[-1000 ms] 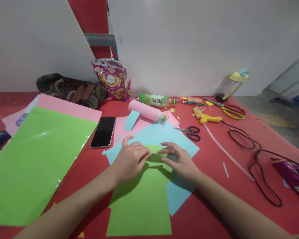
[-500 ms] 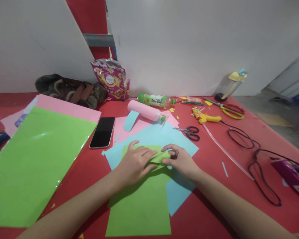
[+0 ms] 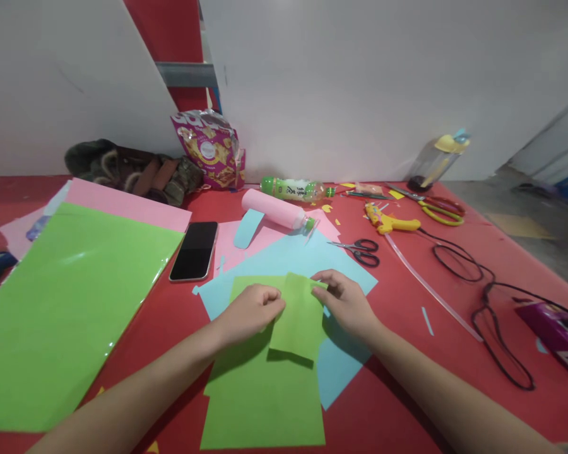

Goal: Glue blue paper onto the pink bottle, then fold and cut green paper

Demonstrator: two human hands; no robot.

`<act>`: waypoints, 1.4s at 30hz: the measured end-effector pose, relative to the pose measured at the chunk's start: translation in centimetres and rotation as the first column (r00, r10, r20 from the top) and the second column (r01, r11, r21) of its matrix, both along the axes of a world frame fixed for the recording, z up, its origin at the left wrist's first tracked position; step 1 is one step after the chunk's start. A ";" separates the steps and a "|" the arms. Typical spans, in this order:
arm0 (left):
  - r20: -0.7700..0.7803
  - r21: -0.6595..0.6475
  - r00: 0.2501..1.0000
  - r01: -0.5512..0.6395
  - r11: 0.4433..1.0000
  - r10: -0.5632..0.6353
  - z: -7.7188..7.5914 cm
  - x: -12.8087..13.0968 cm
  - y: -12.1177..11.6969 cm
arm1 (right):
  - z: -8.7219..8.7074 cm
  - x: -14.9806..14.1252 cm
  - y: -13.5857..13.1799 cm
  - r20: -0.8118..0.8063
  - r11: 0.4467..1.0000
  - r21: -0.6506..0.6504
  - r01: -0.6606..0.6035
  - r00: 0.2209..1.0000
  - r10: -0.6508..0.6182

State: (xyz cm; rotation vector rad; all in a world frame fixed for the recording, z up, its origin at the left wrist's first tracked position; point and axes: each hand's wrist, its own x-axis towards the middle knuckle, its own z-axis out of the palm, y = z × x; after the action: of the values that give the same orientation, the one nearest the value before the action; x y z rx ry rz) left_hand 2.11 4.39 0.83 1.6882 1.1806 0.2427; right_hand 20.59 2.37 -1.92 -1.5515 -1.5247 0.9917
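A green paper sheet [image 3: 265,397] lies on a light blue sheet [image 3: 341,372] on the red table [image 3: 407,328]. Its far right corner is folded back toward me as a flap [image 3: 299,315]. My left hand [image 3: 250,309] pinches the flap's left edge, fingers closed. On the flap's upper right edge my right hand [image 3: 343,302] holds it between thumb and fingers. Both forearms reach in from the bottom of the view.
A large green sheet [image 3: 61,302] over pink paper lies at left, a black phone [image 3: 195,250] beside it. Behind the sheets: a pink-wrapped bottle [image 3: 274,211], black scissors [image 3: 360,250], a yellow glue gun [image 3: 388,222] with black cable [image 3: 483,296], a snack bag [image 3: 211,148].
Both hands have lifted the green sheet's far edge and folded its right corner back toward me. Earlier they pressed flat on the far edge.
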 end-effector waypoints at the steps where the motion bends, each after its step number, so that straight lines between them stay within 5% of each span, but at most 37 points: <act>1: -0.016 0.006 1.000 0.023 1.000 -0.023 -0.1 0.0 -0.1 | 0.1 0.0 -0.1 0.084 0.999 0.029 -0.020 0.996 0.017; 6: -0.168 0.299 0.985 0.081 0.951 -0.031 -0.5 0.3 -0.8 | 0.2 -0.1 -0.1 0.321 0.976 0.125 -0.178 0.938 0.130; 10: -0.358 0.553 0.926 0.314 0.772 -0.120 -0.7 0.7 -1.3 | -0.2 -0.1 0.0 0.433 0.950 0.158 -0.271 0.883 0.180; 12: -0.453 0.575 0.876 0.428 0.697 -0.165 -1.0 0.9 -1.7 | -0.5 0.0 0.1 0.469 0.940 0.159 -0.303 0.861 0.198; 17: -0.557 0.580 0.812 0.528 0.620 -0.171 -1.8 1.3 -2.2 | -1.0 0.1 0.3 0.485 0.947 0.180 -0.265 0.862 0.149; 42: -0.637 0.648 0.767 0.585 0.487 -0.073 -3.0 1.9 -3.0 | -1.8 0.2 0.5 0.623 0.903 0.241 -0.355 0.771 0.137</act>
State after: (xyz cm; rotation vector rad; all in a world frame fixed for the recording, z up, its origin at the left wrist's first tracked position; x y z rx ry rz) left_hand 4.03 1.43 -2.15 2.9854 1.1258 0.0464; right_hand 20.77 2.88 -3.74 -1.4890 -2.2555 0.3154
